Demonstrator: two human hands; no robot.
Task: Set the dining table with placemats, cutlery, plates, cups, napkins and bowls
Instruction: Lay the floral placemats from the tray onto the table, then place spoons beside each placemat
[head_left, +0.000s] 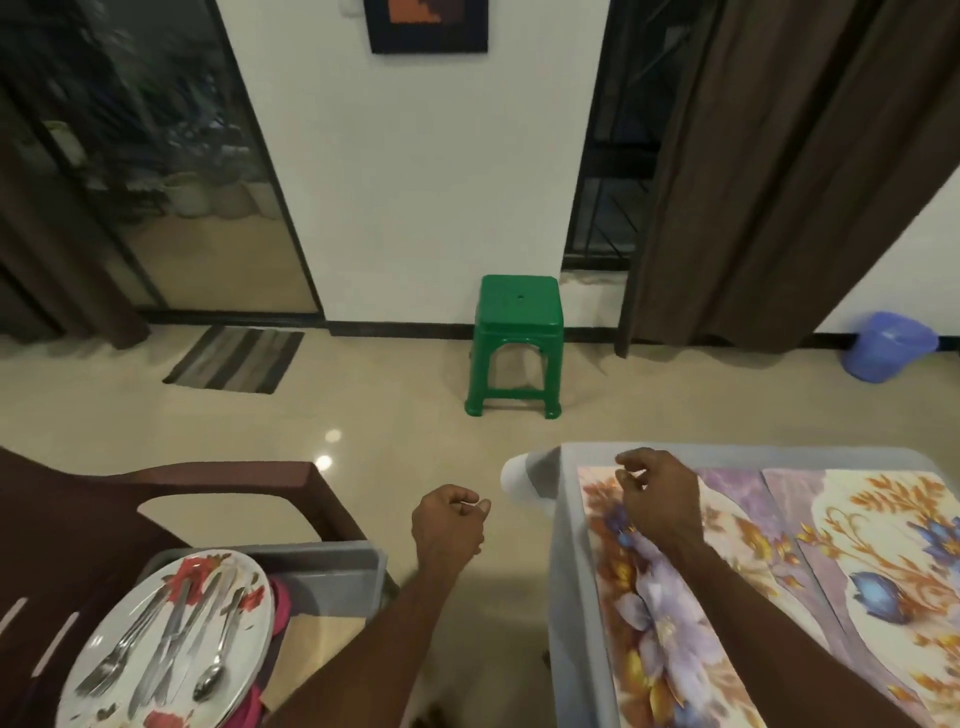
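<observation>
Two floral placemats lie side by side on the grey table (563, 571) at the right: the near one (649, 613) and a second one (883, 545) further right. My right hand (657, 499) hovers over the far corner of the near placemat with its fingers loosely curled, holding nothing. My left hand (449, 525) hangs over the floor between the table and the chair, fingers loosely curled and empty. At the lower left a floral plate (104, 670) carries several pieces of cutlery (171, 644): forks, knives and a spoon.
The plate rests on a grey crate (332, 566) on a brown plastic chair (78, 519). A green stool (517, 343) stands by the wall. A striped doormat (234, 358), brown curtains (753, 182) and a blue bin (885, 345) lie beyond the tiled floor.
</observation>
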